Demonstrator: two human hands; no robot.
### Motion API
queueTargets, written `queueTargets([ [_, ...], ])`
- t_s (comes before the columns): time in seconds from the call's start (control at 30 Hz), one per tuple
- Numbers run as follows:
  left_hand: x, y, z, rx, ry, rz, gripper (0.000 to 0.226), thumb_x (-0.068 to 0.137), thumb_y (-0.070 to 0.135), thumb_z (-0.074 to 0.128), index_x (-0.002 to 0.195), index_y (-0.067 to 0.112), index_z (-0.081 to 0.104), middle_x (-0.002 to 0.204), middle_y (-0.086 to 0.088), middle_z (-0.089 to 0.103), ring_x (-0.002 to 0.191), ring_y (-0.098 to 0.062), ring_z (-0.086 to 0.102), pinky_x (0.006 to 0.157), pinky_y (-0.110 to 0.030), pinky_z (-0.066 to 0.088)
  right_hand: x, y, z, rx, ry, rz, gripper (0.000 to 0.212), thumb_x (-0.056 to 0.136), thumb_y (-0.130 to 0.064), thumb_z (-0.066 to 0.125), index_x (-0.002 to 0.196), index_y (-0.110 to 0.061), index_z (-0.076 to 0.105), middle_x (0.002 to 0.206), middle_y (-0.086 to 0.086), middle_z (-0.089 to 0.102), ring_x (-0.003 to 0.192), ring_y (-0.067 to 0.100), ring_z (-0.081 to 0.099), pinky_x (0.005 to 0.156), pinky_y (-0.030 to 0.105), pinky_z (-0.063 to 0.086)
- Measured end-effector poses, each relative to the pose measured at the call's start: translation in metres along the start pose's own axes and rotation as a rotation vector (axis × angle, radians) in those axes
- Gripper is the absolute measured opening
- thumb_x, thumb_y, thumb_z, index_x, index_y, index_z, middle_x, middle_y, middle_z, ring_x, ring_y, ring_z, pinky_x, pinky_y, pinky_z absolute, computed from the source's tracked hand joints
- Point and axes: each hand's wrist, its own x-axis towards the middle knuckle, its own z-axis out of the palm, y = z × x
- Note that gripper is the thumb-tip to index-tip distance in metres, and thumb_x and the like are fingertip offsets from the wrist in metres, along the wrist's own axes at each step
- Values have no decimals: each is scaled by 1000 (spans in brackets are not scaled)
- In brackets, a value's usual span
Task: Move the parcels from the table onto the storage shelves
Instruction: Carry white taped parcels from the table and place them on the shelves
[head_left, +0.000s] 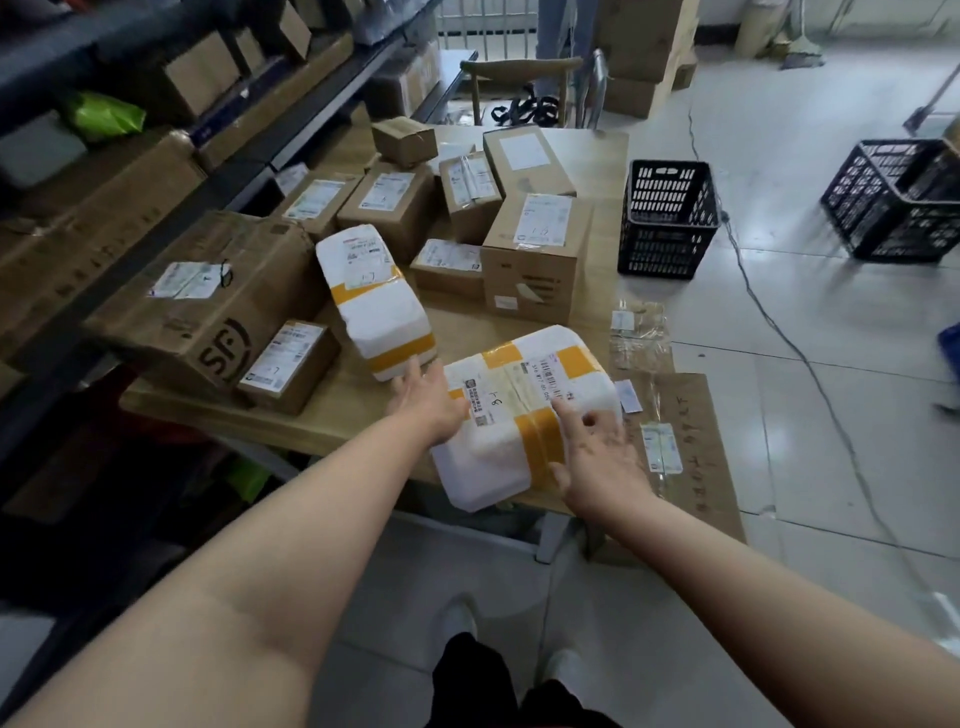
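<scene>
A white foam parcel with yellow tape (524, 410) lies at the near edge of the wooden table (343, 405), overhanging it a little. My left hand (428, 397) reaches to its left side with fingers spread and straight. Over its right near corner my right hand (597, 457) is spread open, fingers straight. A second white foam parcel with yellow tape (376, 301) lies just behind. Several brown cardboard parcels (535, 254) crowd the table's far half, the largest marked SF (208, 301). The storage shelves (130, 171) run along the left, holding cardboard boxes and a green bag.
Two black plastic crates (667, 218) (898, 200) stand on the tiled floor to the right. A flattened cardboard sheet (691, 441) with labels lies off the table's right end. A chair (519, 83) and stacked boxes stand at the far end. A cable crosses the floor.
</scene>
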Motion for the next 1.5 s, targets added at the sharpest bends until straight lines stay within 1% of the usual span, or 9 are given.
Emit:
queueTargets([
  [0.17,19,2,-5,-1,-70,46,62,90,47,58,140,16,40,142,-12,44,130,-33,42,107,-48,39,8,-6,0,63,-168,3,69,95,-43,47,150,-41,6,160,8,-5,137,36,31,107,45,34],
  [0.37,10,-14,-4,78,-25,-37,70,88,56,55,139,10,39,141,-15,44,128,-34,43,102,-45,40,35,-11,-11,230,-139,25,57,97,-43,46,148,-35,24,159,1,5,136,29,35,107,41,33],
  [0.53,16,-27,-8,-230,-174,46,67,91,43,60,148,22,30,146,-6,45,131,-29,45,106,-48,39,43,-21,-7,277,-123,88,72,90,-47,56,150,-38,17,160,1,5,138,28,33,107,41,34],
  [0.67,22,-34,-5,-404,-287,130,67,94,37,58,151,34,22,146,-1,47,130,-25,46,105,-43,37,38,-28,3,318,-163,142,91,80,-57,65,149,-46,6,160,0,-10,140,30,29,108,42,33],
  [0.87,26,-43,5,-489,-293,174,66,96,40,54,152,33,21,148,-3,44,132,-27,44,110,-45,35,35,-39,4,503,-125,240,91,79,-36,74,148,-48,15,161,3,-9,145,29,18,112,38,25],
  [1.03,36,-52,15,-511,-328,219,70,95,44,53,153,38,15,151,-5,38,133,-28,42,111,-49,34,25,-46,11,572,-48,291,84,82,-35,72,144,-54,18,161,5,0,146,28,15,114,43,21],
  [1.17,40,-54,17,-561,-334,233,71,94,43,55,153,36,17,150,-8,38,133,-28,41,111,-49,34,25,-48,7,593,-46,272,84,82,-32,73,146,-49,21,160,4,6,147,25,11,117,48,20],
  [1.27,36,-57,15,-607,-340,222,71,94,37,58,154,31,20,150,-8,40,134,-27,42,112,-46,33,23,-50,4,555,-41,242,83,82,-31,73,146,-46,22,160,2,6,147,20,8,116,41,16],
  [1.5,3,-66,5,-747,-227,150,70,96,34,56,154,30,17,151,-4,37,132,-23,42,110,-49,37,24,-54,-15,404,-85,54,80,83,-41,69,145,-52,19,161,0,3,146,22,15,112,41,24],
])
